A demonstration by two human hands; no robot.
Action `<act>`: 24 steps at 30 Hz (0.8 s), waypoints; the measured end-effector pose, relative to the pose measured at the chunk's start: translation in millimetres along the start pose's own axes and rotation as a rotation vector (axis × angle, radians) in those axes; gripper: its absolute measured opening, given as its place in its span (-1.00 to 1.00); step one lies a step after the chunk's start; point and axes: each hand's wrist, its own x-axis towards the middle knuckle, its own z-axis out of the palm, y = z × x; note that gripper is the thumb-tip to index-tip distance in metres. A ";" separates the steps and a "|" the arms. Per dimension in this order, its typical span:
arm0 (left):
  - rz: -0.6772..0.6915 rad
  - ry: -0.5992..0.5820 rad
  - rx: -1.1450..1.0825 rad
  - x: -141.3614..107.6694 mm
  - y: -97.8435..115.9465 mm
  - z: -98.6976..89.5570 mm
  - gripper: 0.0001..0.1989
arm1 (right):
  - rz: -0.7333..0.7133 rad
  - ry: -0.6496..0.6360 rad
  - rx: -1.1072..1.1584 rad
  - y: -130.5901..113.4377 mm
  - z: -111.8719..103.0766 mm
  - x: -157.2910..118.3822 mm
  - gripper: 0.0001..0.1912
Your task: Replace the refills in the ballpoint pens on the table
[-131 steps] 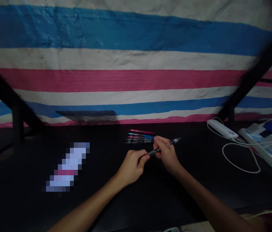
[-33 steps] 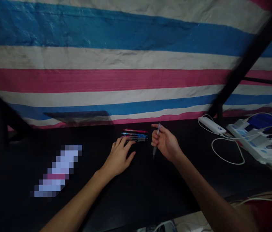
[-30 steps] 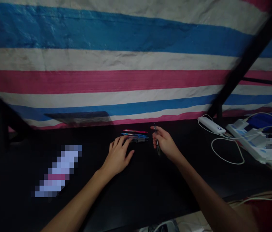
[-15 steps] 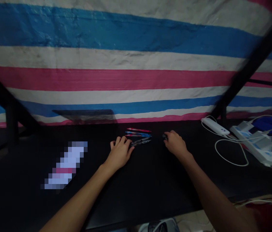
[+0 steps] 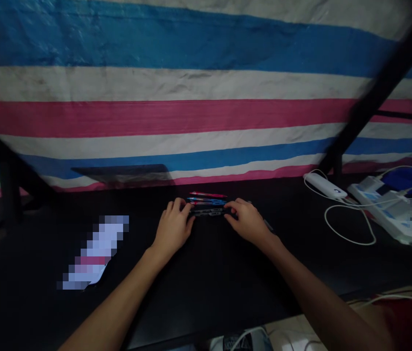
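A small row of pens lies across the black table in front of me. Farthest away is a red pen (image 5: 208, 194), with blue pens (image 5: 209, 200) just nearer. Closest to me are black pens (image 5: 208, 211), roughly parallel to the others. My left hand (image 5: 172, 226) is closed, thumb and fingers pinching the left ends of the black pens. At their right ends, my right hand (image 5: 245, 220) is closed in a similar pinch. Another dark pen-like thing (image 5: 268, 225) shows partly from behind the right hand; most of it is hidden.
A blurred-out flat object (image 5: 98, 251) lies on the table (image 5: 206, 282) at left. To the right are a white oblong device (image 5: 325, 186), a white power strip (image 5: 392, 214) and looping white cables (image 5: 350, 243). Behind hangs a striped tarp (image 5: 191, 117) with dark slanted posts.
My right hand has moved left to the right ends of the black pens. Those pens now lie straighter, and the left hand has shifted slightly left. The view has tilted a little.
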 end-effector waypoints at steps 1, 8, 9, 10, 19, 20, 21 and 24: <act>0.015 -0.001 0.001 0.5 0.2 -0.9 -0.75 | -0.011 -0.005 0.022 -1.0 0.6 -0.6 -0.79; 0.122 -0.157 -0.042 -1.3 5.7 2.6 -0.80 | -0.056 -0.043 0.093 -2.7 2.1 0.1 -0.86; 0.130 -0.168 -0.055 -1.6 5.8 3.3 -0.79 | -0.068 -0.064 0.108 -3.6 2.2 -0.1 -0.86; 0.137 -0.178 -0.073 -1.8 5.4 3.8 -0.79 | -0.084 -0.089 0.124 -4.8 2.5 -0.5 -0.86; -0.018 -0.102 -0.550 2.0 2.3 2.4 -0.83 | -0.185 -0.183 0.115 -15.7 7.9 -6.4 -0.86; -0.061 -0.092 -0.661 2.4 4.0 1.7 -0.83 | -0.173 -0.164 0.127 -16.5 8.1 -6.3 -0.86; -0.110 -0.092 -0.786 2.8 6.1 1.1 -0.82 | -0.158 -0.142 0.146 -17.4 8.3 -6.0 -0.84; -0.253 -0.165 -1.171 2.2 13.7 0.5 -0.79 | -0.138 -0.096 0.248 -20.3 8.4 -5.2 -0.78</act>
